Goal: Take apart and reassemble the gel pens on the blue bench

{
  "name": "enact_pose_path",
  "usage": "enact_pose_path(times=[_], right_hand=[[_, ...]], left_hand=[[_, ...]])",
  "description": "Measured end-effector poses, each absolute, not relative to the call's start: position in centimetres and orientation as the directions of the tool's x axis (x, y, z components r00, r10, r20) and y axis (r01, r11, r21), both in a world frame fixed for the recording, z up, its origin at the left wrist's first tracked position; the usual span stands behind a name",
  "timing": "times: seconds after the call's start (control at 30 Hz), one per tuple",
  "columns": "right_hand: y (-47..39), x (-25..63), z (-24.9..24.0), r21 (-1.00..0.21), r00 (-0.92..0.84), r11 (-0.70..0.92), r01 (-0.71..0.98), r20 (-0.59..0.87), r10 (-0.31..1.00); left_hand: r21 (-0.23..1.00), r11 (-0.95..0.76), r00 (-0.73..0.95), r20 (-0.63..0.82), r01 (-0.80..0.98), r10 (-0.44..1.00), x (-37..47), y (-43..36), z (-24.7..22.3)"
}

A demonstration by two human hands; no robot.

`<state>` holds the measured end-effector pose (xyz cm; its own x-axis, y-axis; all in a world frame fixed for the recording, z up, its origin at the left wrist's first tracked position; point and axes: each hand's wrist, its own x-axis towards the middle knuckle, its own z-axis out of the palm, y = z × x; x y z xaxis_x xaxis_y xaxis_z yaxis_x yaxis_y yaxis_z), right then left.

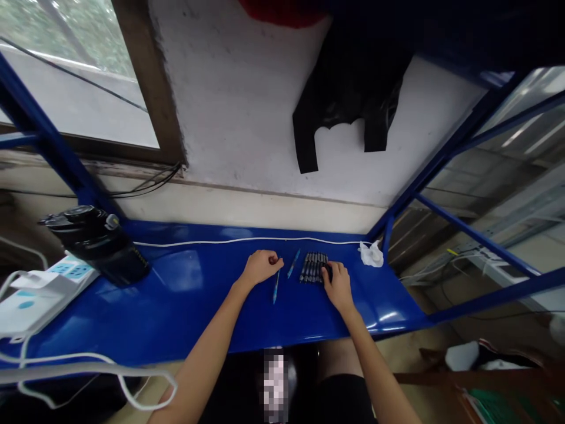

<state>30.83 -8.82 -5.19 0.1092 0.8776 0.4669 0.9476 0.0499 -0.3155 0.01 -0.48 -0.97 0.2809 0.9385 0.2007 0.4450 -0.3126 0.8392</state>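
Note:
My left hand (261,268) is closed above the blue shelf top, its thumb and fingertips pinched at the upper end of a light-blue pen (275,290) that points toward me. A second light-blue pen (293,264) lies slanted just to the right of that hand. Further right, several dark pens (312,268) lie side by side in a neat row. Against the row's right end, my right hand (339,284) has its fingers curled around the outermost dark pens, partly hiding them.
A black bottle (103,247) stands at the left near a white box (44,294) and a white cable (88,368). Crumpled white tissue (371,254) lies at the back right corner. A black plastic bag (348,94) hangs on the wall. Blue frame posts flank the shelf.

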Motion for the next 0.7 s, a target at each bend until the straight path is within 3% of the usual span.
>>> enact_pose_path(times=[0.13, 0.3, 0.47, 0.7], right_hand=[[-8.8, 31.1, -5.1, -0.346, 0.096, 0.081, 0.935, 0.464, 0.881], [-8.9, 31.0, -5.5, -0.33, 0.062, 0.087, 0.94, 0.413, 0.909], [-9.0, 30.6, -5.4, -0.319, 0.015, 0.114, 0.941, 0.374, 0.927], [-9.2, 30.5, -5.5, -0.34, 0.037, 0.109, 0.934, 0.394, 0.918]], left_hand=[[0.949, -0.267, 0.213, 0.229, 0.167, 0.95, 0.4, 0.1, -0.9], [0.984, -0.168, 0.149, 0.176, -0.062, 0.973, 1.0, 1.4, -1.8], [0.976, -0.053, 0.093, 0.074, -0.21, 0.993, 1.8, 1.8, -2.2], [0.873, 0.031, 0.08, 0.009, -0.487, 0.997, 0.7, 0.8, -1.1]])
